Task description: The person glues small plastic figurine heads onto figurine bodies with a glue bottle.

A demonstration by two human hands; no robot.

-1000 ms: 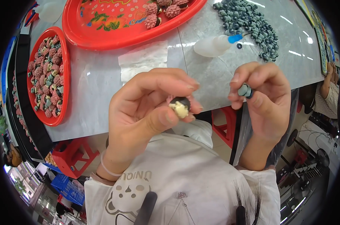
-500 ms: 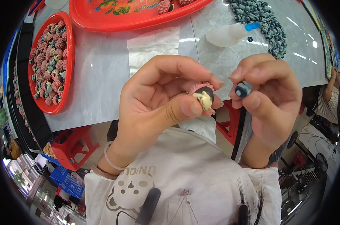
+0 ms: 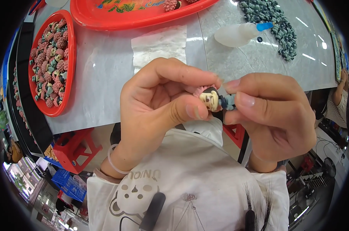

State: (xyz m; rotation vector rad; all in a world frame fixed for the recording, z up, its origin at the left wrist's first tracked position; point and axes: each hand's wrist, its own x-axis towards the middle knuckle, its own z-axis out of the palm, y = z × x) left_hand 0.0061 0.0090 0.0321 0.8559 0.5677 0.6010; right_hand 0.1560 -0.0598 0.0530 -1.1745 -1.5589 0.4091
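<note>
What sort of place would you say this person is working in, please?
Probably a small hand-assembly workshop: a grey table holds red trays full of tiny pink figures, a heap of grey-blue parts and a squeeze bottle.

A grey marble-look table (image 3: 105,77) fills the upper half of the frame.
On it, at the left edge, stands a red oval tray (image 3: 68,77) full of small pink figures; along the top lies a bigger red tray (image 3: 116,19). A translucent sheet (image 3: 159,42) lies at upper centre, a white squeeze bottle (image 3: 238,34) with blue cap to its right, and a heap of grey-blue pieces (image 3: 274,19) at upper right.
</note>
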